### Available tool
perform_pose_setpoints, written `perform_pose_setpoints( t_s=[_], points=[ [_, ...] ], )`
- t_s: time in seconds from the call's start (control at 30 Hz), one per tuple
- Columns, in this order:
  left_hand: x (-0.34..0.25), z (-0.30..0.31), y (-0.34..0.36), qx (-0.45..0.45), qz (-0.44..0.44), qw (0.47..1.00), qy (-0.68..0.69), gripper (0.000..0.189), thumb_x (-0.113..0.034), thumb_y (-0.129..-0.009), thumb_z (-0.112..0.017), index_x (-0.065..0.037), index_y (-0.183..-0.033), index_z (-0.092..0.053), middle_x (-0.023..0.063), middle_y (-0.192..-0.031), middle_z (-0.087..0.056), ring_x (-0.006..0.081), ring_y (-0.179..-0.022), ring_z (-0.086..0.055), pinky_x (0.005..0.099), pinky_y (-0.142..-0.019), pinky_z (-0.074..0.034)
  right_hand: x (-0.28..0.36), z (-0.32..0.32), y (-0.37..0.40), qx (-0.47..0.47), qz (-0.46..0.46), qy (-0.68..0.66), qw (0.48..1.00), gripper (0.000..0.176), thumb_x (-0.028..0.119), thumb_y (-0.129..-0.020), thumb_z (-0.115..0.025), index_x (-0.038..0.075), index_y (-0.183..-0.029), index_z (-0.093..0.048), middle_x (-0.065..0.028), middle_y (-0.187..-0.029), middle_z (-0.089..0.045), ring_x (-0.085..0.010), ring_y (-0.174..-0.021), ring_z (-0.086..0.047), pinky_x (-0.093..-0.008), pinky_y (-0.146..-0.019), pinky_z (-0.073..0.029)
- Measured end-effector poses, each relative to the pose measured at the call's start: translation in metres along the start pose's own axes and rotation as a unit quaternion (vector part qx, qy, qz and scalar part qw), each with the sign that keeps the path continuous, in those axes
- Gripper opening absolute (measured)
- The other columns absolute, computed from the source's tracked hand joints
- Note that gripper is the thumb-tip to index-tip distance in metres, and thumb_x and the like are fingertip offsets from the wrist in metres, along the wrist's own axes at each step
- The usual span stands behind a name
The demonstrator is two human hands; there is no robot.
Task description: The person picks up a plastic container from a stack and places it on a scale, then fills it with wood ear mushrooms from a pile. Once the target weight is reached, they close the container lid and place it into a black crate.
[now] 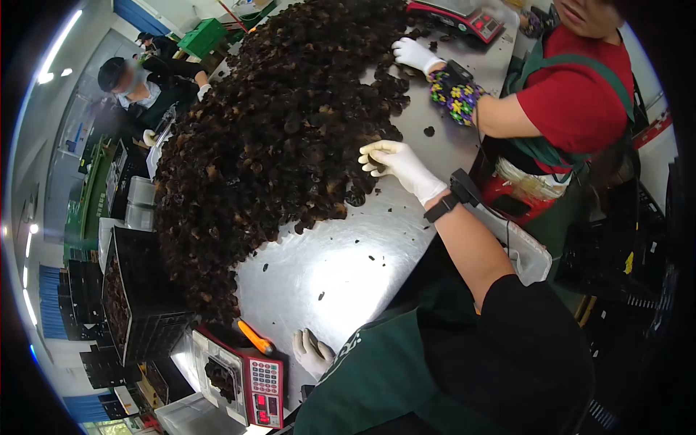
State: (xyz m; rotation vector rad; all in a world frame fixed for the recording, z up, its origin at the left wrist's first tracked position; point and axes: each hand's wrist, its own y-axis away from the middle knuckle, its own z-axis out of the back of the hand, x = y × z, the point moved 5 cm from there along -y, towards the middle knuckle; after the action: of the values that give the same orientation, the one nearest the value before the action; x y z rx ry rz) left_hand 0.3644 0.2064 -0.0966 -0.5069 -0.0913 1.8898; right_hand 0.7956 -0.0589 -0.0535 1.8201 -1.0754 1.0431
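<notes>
A large heap of dark, curled, fungus-like pieces [268, 123] covers much of the metal table [326, 268]. My right hand [395, 167], in a white glove with a black strap at the wrist, is at the heap's right edge, its fingers curled round a small dark piece [377, 161]. Near the table's front edge, beside the red scale [262, 384], is my left hand [313, 354], also gloved in white. Its fingers look loosely bent and apart, with a dark gap between them; nothing can be made out in it. A clear container with dark pieces [221, 380] sits on the scale.
An orange-handled tool [255, 337] lies by the scale. A black crate [145, 297] stands at the left. A co-worker's gloved hand [417, 54] reaches toward the heap at the upper right, near another red scale [457, 23]. Another person [156, 94] works across the table.
</notes>
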Motion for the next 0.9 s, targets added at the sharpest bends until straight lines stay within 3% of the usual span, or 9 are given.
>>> perform_pose_setpoints(
  t_s=[0.13,0.23,0.33,0.4,0.43,0.5,0.57,0.83,0.9],
  points=[
    [-0.001,0.002,-0.001,-0.006,0.005,1.0,0.005,0.049,-0.006,-0.079,-0.059,0.002,-0.127,-0.058,0.0264,-0.134,-0.052,0.0434,-0.126,-0.049,0.0518,-0.107,-0.038,-0.001,0.0,0.001,-0.005,-0.025,-0.022,0.999,0.021,0.013,-0.102,-0.055,0.006,-0.115,-0.069,-0.0036,-0.1,-0.071,-0.0135,-0.086,-0.07,-0.0265,-0.075,-0.055],
    [0.003,-0.002,0.001,-0.027,-0.009,0.999,0.014,0.048,-0.006,-0.079,-0.059,0.003,-0.127,-0.058,0.026,-0.133,-0.053,0.043,-0.125,-0.049,0.0514,-0.107,-0.038,-0.001,0.021,-0.012,-0.081,-0.004,0.108,0.991,0.02,0.015,-0.101,-0.057,0.008,-0.114,-0.07,-0.0004,-0.098,-0.071,-0.011,-0.086,-0.068,-0.0253,-0.075,-0.054],
    [-0.009,0.004,-0.002,-0.019,0.012,1.0,0.012,0.048,-0.006,-0.079,-0.059,0.003,-0.126,-0.059,0.0259,-0.133,-0.053,0.043,-0.125,-0.05,0.0513,-0.107,-0.039,0.001,0.013,-0.035,-0.121,0.159,0.282,0.938,0.031,0.0,-0.087,-0.058,0.009,-0.114,-0.07,-0.011,-0.108,-0.069,-0.0244,-0.096,-0.067,-0.0311,-0.085,-0.053],
    [-0.009,0.006,-0.005,-0.009,0.022,1.0,0.018,0.047,-0.006,-0.079,-0.059,0.003,-0.126,-0.059,0.026,-0.133,-0.053,0.0431,-0.124,-0.05,0.0513,-0.107,-0.039,-0.003,-0.007,-0.047,-0.146,0.337,0.42,0.83,0.046,-0.009,-0.077,-0.054,0.009,-0.117,-0.069,-0.0208,-0.12,-0.064,-0.0389,-0.11,-0.06,-0.0389,-0.097,-0.05],
    [-0.007,0.006,-0.003,-0.015,0.012,1.0,0.019,0.047,-0.006,-0.079,-0.059,0.003,-0.126,-0.059,0.0259,-0.133,-0.053,0.0432,-0.124,-0.05,0.0514,-0.107,-0.039,-0.009,-0.023,-0.053,-0.149,0.361,0.464,0.795,0.044,0.002,-0.077,-0.059,0.011,-0.119,-0.068,-0.0183,-0.132,-0.058,-0.04,-0.118,-0.055,-0.0446,-0.102,-0.047],
    [-0.002,0.001,0.0,-0.029,-0.008,0.999,0.021,0.047,-0.006,-0.08,-0.059,0.004,-0.125,-0.059,0.0258,-0.133,-0.053,0.0434,-0.124,-0.05,0.0515,-0.107,-0.038,-0.015,-0.073,-0.034,-0.132,0.259,0.522,0.802,0.046,0.018,-0.075,-0.067,0.015,-0.121,-0.068,-0.0156,-0.142,-0.051,-0.0394,-0.122,-0.052,-0.0485,-0.1,-0.047],
    [0.001,-0.001,0.002,-0.033,-0.015,0.999,0.02,0.046,-0.006,-0.08,-0.06,0.004,-0.125,-0.059,0.0257,-0.133,-0.053,0.0433,-0.125,-0.049,0.0516,-0.107,-0.038,-0.027,-0.107,-0.022,-0.045,0.227,0.596,0.768,0.053,0.031,-0.075,-0.071,0.023,-0.127,-0.066,-0.0134,-0.15,-0.044,-0.0385,-0.132,-0.044,-0.0517,-0.099,-0.045],
    [-0.008,0.007,-0.002,-0.018,0.017,0.999,0.025,0.046,-0.007,-0.08,-0.06,0.003,-0.125,-0.059,0.0254,-0.133,-0.053,0.0433,-0.125,-0.049,0.0517,-0.107,-0.038,-0.092,-0.195,0.059,0.18,0.272,0.652,0.685,0.066,0.034,-0.075,-0.074,0.019,-0.137,-0.056,-0.0107,-0.148,-0.045,-0.0268,-0.129,-0.047,-0.0475,-0.093,-0.044],
    [-0.008,0.006,-0.003,-0.017,0.024,0.999,0.031,0.047,-0.007,-0.08,-0.06,0.003,-0.126,-0.059,0.0253,-0.133,-0.053,0.0433,-0.126,-0.049,0.0518,-0.107,-0.038,-0.11,-0.212,0.081,0.247,0.296,0.618,0.686,0.069,0.033,-0.08,-0.073,0.019,-0.143,-0.049,-0.0085,-0.151,-0.042,-0.0267,-0.138,-0.04,-0.0495,-0.101,-0.038]
  ],
)
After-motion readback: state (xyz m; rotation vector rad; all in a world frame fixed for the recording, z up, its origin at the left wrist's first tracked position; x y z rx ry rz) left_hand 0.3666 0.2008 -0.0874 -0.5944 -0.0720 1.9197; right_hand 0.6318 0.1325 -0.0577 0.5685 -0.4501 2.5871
